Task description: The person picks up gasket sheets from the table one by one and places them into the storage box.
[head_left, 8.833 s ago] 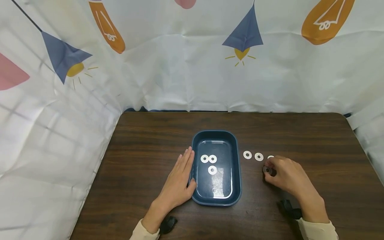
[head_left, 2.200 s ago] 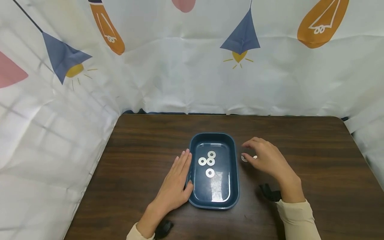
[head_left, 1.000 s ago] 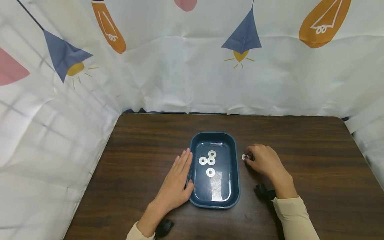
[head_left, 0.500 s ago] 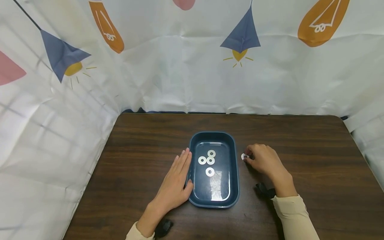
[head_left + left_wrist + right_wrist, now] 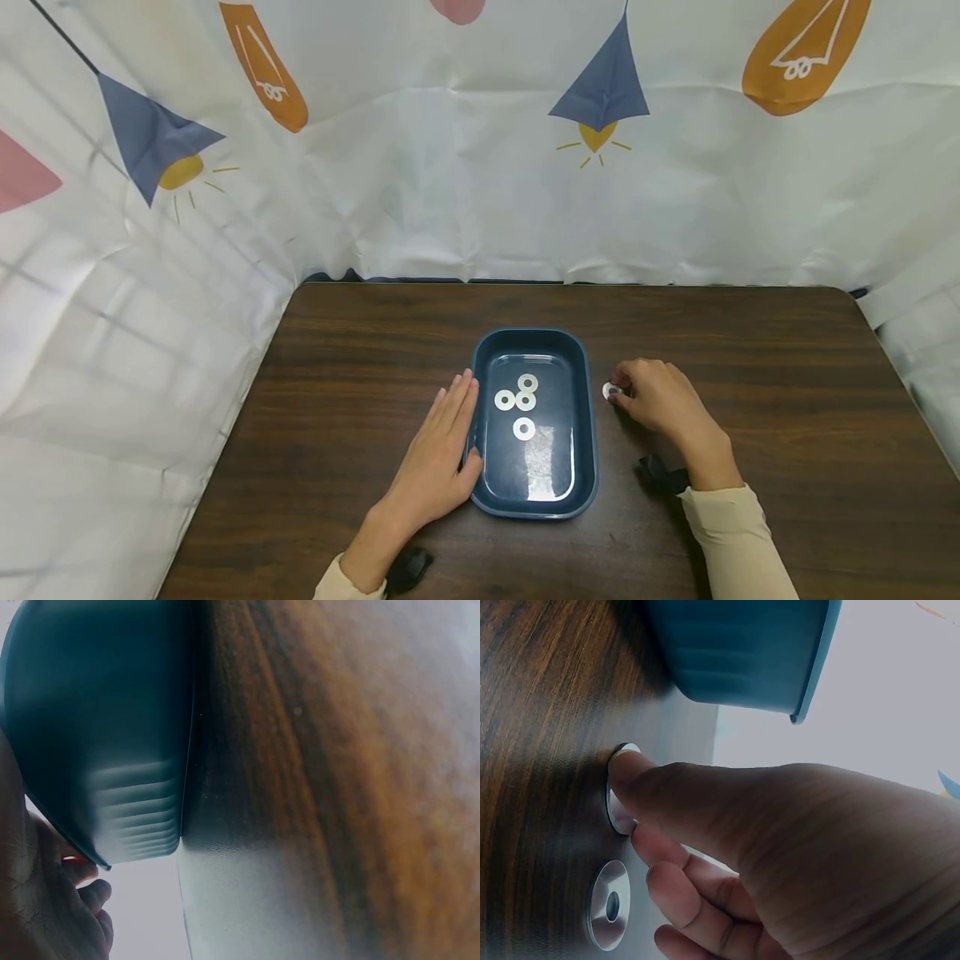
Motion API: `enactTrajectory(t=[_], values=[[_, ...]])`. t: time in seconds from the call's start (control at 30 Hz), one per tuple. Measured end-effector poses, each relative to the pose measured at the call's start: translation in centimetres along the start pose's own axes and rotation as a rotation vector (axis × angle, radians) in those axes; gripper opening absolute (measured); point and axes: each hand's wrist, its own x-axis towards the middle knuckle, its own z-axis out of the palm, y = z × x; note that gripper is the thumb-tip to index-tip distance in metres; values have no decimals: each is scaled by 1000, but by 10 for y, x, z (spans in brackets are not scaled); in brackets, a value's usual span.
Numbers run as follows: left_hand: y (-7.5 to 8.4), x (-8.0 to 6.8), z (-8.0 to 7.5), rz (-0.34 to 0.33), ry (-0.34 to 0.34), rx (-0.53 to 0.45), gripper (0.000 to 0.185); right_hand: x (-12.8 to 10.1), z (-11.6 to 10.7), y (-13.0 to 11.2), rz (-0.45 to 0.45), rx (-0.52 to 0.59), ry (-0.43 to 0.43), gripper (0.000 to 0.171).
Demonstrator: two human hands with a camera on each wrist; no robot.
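A dark blue tray [image 5: 589, 433] sits mid-table with several white washers [image 5: 524, 429] inside it. My left hand [image 5: 448, 437] lies flat on the wood against the tray's left wall, the thumb touching its rim; the left wrist view shows the tray wall [image 5: 97, 727] close up. My right hand [image 5: 622, 387] is just right of the tray, fingers curled, pinching a white washer [image 5: 609, 390] that lies on the table. In the right wrist view the fingertips [image 5: 626, 769] press that washer [image 5: 617, 806], and a second washer [image 5: 609, 904] lies beside it, hidden under the hand in the head view.
The brown wooden table [image 5: 787, 375] is fenced at the back and left by a white printed cloth [image 5: 450, 167]. Black wrist-camera mounts [image 5: 658, 475] sit at both wrists. Bare wood extends to the right and behind the tray.
Since 8.8 s ago one more washer lies in the tray and my right hand has come left to the washer nearest it. Over the last second both hands stay still.
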Motion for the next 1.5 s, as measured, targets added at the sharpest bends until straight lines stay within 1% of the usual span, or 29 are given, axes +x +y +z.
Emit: enactTrajectory(t=[0.17, 0.4, 0.7, 1.0, 1.3, 1.5], values=[[-1, 0, 0, 3, -4, -1, 94, -1, 0, -1, -10, -10, 13, 19], [0, 0, 0, -4, -9, 5, 95, 0, -1, -1, -23, -61, 14, 17], [1, 1, 1, -2, -11, 13, 95, 2, 3, 5, -51, -65, 61, 14], [0, 2, 0, -5, -20, 19, 96, 3, 4, 3, -26, -67, 64, 17], [-1, 1, 0, -13, -26, 8, 96, 4, 4, 4, -58, -110, 76, 15], [-1, 3, 1, -8, -26, 7, 96, 3, 6, 3, -76, -129, 112, 14]])
